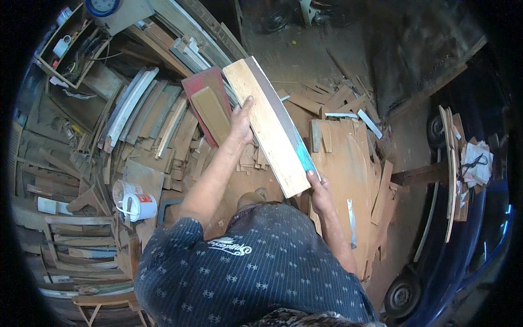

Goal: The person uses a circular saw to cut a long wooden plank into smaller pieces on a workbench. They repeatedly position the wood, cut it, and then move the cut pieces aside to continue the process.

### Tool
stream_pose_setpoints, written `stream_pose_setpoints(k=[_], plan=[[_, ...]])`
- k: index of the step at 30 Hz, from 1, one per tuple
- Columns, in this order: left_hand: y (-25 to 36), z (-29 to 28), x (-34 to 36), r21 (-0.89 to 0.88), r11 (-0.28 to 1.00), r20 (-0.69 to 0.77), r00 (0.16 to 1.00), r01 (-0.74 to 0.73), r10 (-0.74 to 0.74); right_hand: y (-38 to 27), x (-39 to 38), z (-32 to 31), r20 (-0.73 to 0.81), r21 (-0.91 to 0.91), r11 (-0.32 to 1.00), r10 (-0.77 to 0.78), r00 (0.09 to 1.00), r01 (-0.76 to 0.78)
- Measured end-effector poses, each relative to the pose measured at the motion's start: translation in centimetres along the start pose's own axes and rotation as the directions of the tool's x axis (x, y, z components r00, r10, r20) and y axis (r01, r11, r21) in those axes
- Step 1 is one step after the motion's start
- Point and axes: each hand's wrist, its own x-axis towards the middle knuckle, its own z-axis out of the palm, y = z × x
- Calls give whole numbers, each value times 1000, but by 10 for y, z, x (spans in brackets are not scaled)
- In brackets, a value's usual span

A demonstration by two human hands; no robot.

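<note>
A long wooden board [267, 120] slants across the middle of the view, raised in front of me. Its broad face is pale bare wood, and its right side is grey-brown with a turquoise patch near the lower end. My left hand [241, 124] grips the left edge around mid-length, thumb lying on the pale face. Around the lower right corner my right hand [320, 191] is closed, its thumb by the turquoise patch. The fingers beneath the board are hidden in part.
White buckets [143, 207] stand at left beside stacked wood strips [133, 109]. A reddish panel [197, 86] leans behind the board. Wood offcuts [340, 98] lie scattered ahead. To the right are a large wooden sheet [346, 163], a metal strip [351, 220] and a dark blue vehicle [463, 256].
</note>
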Motion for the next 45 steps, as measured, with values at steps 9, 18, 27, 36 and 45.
stream_pose_setpoints(k=[9, 18, 27, 36, 45], plan=[[-101, -51, -6, -48, 901, 65, 901, 431, -428, 3, -5, 9, -72, 53, 994, 95, 993, -92], [-155, -103, -44, 471, 647, 26, 724, 599, -689, 44, -14, -45, -355, 386, 915, 267, 896, -120], [-116, -118, -57, 627, 700, 32, 886, 343, -463, 72, -40, -113, -671, 169, 986, 122, 732, -10], [5, 73, -92, 467, 862, 721, 479, 199, -501, 190, -94, -185, -787, 323, 887, 446, 426, -331], [44, 164, -157, -284, 735, 942, 37, 616, 333, 318, -183, -130, -793, 294, 801, 509, 335, -522]])
